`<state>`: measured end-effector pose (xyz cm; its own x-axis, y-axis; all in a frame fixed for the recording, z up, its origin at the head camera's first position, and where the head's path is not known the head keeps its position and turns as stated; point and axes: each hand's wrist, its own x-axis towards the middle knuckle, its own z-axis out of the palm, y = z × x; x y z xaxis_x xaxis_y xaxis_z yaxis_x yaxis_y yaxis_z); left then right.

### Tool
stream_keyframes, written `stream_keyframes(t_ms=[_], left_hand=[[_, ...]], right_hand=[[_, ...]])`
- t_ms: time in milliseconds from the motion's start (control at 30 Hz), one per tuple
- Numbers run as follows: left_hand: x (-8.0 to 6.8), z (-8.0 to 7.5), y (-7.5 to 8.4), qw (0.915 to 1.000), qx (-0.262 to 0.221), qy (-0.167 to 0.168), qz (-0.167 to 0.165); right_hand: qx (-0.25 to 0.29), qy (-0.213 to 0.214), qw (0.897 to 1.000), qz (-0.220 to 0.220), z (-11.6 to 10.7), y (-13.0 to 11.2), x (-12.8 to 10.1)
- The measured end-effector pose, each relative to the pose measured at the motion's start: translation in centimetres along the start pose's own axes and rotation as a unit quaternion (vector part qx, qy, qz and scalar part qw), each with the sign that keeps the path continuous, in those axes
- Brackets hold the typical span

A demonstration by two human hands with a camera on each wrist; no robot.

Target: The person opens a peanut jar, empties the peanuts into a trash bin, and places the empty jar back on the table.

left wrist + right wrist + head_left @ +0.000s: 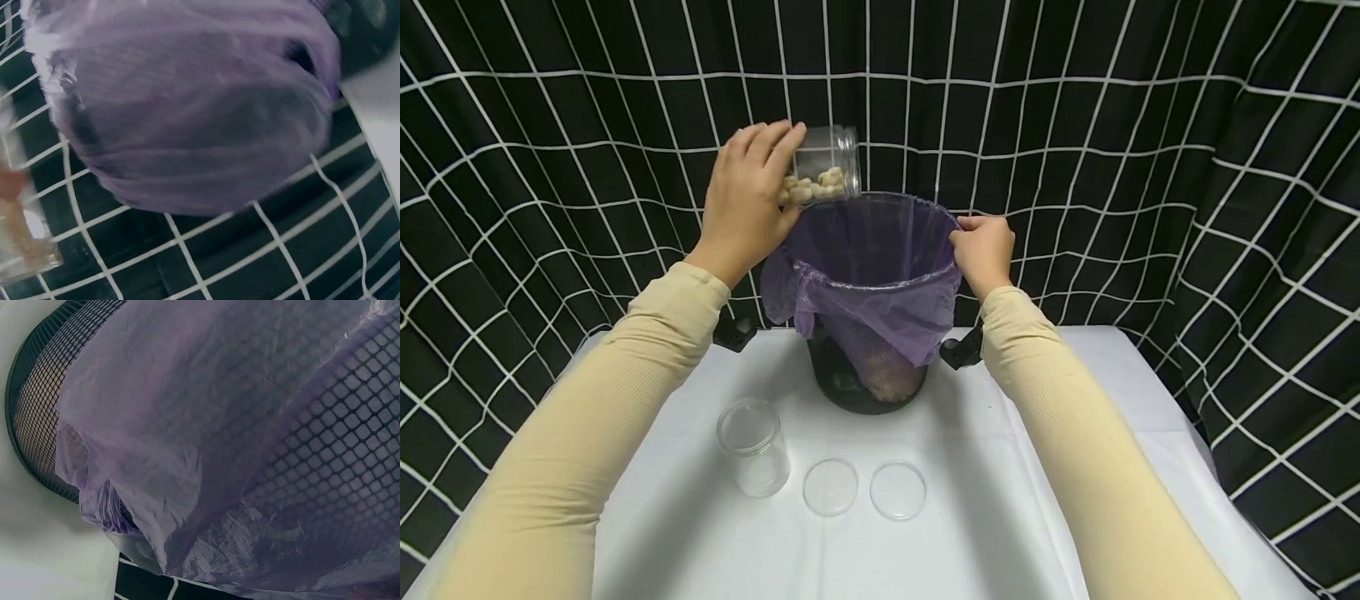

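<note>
My left hand (751,190) grips a clear plastic jar (822,150) tipped on its side, its mouth facing right over the near-left rim of a bin. Several pale, beige chunks (820,187) lie along the jar's lower wall. The black mesh bin (842,379) is lined with a thin purple bag (887,312) folded over its rim. On the right side of that rim my right hand (987,250) pinches the bag's edge. Something beige shows through the mesh near the bin's bottom. In the left wrist view the purple bag (200,137) covers most of the picture.
A second clear jar (754,450) stands upright without a lid on the white table (850,558). Right of it two round clear lids lie flat, a left lid (831,487) and a right lid (898,490). A black curtain (895,50) with a white grid hangs behind.
</note>
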<state>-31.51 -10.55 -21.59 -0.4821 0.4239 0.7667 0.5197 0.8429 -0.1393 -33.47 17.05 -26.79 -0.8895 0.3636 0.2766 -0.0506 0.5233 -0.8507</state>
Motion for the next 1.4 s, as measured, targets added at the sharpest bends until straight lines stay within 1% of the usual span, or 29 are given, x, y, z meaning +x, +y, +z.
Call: stream_keyframes(t_ms=[100,133,167,267,333,400,433,500,533,633,667,733,833,867,967,1033,1167,1200,1267,1333,1400], left_hand=[[-0.2,0.1,0.1,0.9994,0.000,-0.031,0.014],[-0.3,0.1,0.1,0.9991,0.001,-0.037,0.019],[-0.3,0.0,0.1,0.9992,0.000,-0.034,0.019],[-0.1,-0.2,0.0,0.9999,0.004,-0.003,0.015],[0.1,-0.3,0.0,0.9997,0.002,0.002,0.022],[0.4,-0.3,0.2,0.9993,-0.001,-0.010,0.037],[0.5,-0.3,0.3,0.9988,-0.004,-0.023,0.044],[0.5,-0.3,0.4,0.9979,-0.009,-0.038,0.051],[0.6,-0.4,0.4,0.9982,-0.007,-0.037,0.048],[0.6,-0.5,0.2,0.9995,-0.002,-0.017,0.027],[0.5,-0.6,0.2,0.9995,-0.001,-0.015,0.026],[0.3,-0.5,0.1,0.9992,0.003,-0.023,0.033],[-0.1,-0.3,0.1,0.9977,-0.004,-0.048,0.048],[-0.2,-0.3,0.1,0.9975,-0.006,-0.050,0.049],[-0.2,-0.1,0.3,0.9989,-0.006,-0.030,0.035],[-0.1,0.1,0.5,0.9988,-0.003,-0.025,0.043],[-0.3,0.8,0.7,0.9963,-0.005,-0.042,0.075],[-0.3,0.9,0.8,0.9961,-0.006,-0.042,0.078],[-0.3,0.9,0.7,0.9973,-0.009,-0.026,0.069],[-0.2,0.6,0.6,0.9989,-0.010,-0.004,0.045],[-0.1,0.4,0.4,0.9994,-0.010,-0.003,0.033]], right_hand=[[-0.003,0.003,1.000,0.002,0.1,0.1,-0.1],[-0.001,0.002,1.000,0.004,0.1,0.1,-0.1],[-0.001,0.002,1.000,0.005,0.2,0.1,-0.1],[0.001,-0.001,1.000,0.003,0.2,0.1,-0.1],[-0.001,-0.001,1.000,0.001,0.2,0.1,0.0],[-0.003,0.003,1.000,0.001,0.1,0.1,0.0],[-0.005,0.004,1.000,0.002,0.0,0.1,0.0],[-0.007,0.005,1.000,0.004,0.0,0.1,0.1],[-0.006,0.004,1.000,0.005,0.0,0.0,0.1],[-0.006,0.002,1.000,0.004,0.0,0.0,0.1],[-0.005,0.001,1.000,0.003,0.0,-0.1,0.1],[-0.006,0.000,1.000,0.002,0.1,-0.2,0.1],[-0.010,0.003,1.000,0.002,0.0,-0.2,0.0],[-0.010,0.002,1.000,0.003,0.0,-0.2,0.0],[-0.010,0.004,1.000,0.001,-0.1,-0.1,0.0],[-0.009,0.006,1.000,-0.004,-0.1,0.0,0.1],[-0.012,0.009,1.000,-0.004,-0.2,0.0,0.1],[-0.013,0.007,1.000,-0.003,-0.2,0.0,0.0],[-0.013,0.003,1.000,-0.001,-0.2,0.0,-0.1],[-0.012,0.001,1.000,0.001,-0.2,-0.1,-0.1],[-0.011,0.001,1.000,-0.001,-0.2,-0.2,-0.1]])
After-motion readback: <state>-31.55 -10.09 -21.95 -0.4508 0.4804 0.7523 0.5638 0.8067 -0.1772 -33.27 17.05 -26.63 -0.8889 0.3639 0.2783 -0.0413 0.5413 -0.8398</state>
